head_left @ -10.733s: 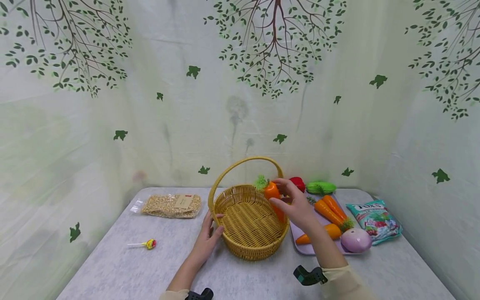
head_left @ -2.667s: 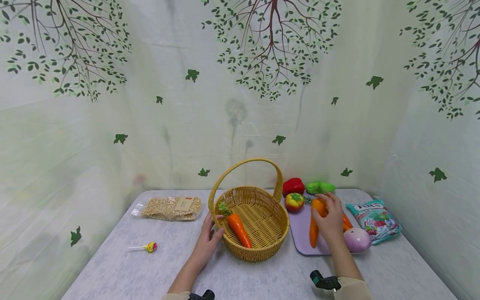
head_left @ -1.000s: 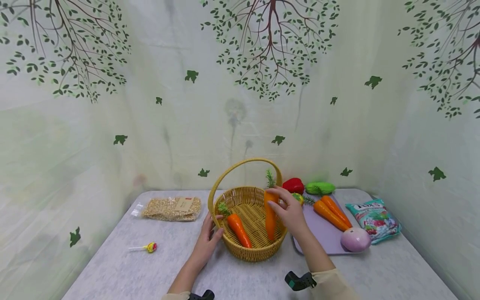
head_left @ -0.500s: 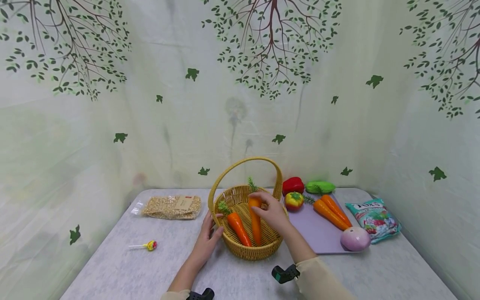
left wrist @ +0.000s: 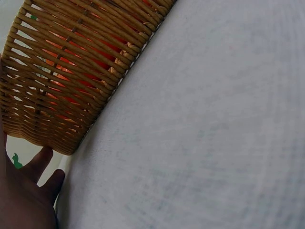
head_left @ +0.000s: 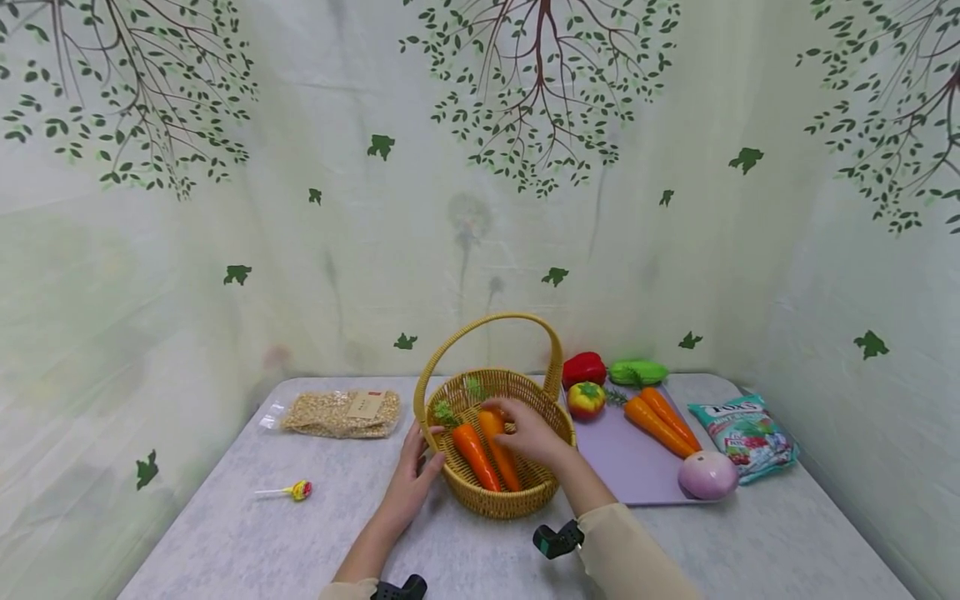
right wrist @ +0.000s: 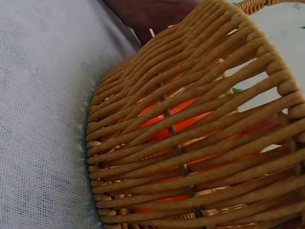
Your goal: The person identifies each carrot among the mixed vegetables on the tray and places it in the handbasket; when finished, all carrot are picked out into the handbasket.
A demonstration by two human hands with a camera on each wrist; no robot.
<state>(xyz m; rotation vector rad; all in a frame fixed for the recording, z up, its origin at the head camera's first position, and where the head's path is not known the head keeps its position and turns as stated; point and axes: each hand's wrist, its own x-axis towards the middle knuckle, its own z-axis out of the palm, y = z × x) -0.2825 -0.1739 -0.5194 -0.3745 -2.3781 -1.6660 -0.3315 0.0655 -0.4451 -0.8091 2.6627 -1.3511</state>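
A wicker basket (head_left: 510, 504) with a tall arched handle stands mid-table. My left hand (head_left: 408, 475) holds its left side by the handle's foot, a fingertip over the rim and the thumb on the outer wall; in the left wrist view some fingers (left wrist: 40, 164) touch the weave. Inside the basket, my right hand (head_left: 528, 429) grips an orange carrot (head_left: 497, 437) near its leafy end. That carrot leans beside another carrot (head_left: 472, 454) lying there. In the right wrist view, orange shows through the basket wall (right wrist: 190, 143); the right fingertips are hidden there.
Right of the basket, a lilac tray (head_left: 622, 467) bears two carrots (head_left: 660, 425), a purple onion (head_left: 708, 475) and a red-yellow round vegetable (head_left: 586, 401). Behind are a red pepper (head_left: 583, 368) and green gourd (head_left: 637, 372). A candy bag (head_left: 746, 437), oat packet (head_left: 341, 414) and lollipop (head_left: 300, 490) lie around.
My right hand has brought a carrot from the tray into the basket, moving left and lower beside the first carrot. The left hand has stayed on the basket's left side.
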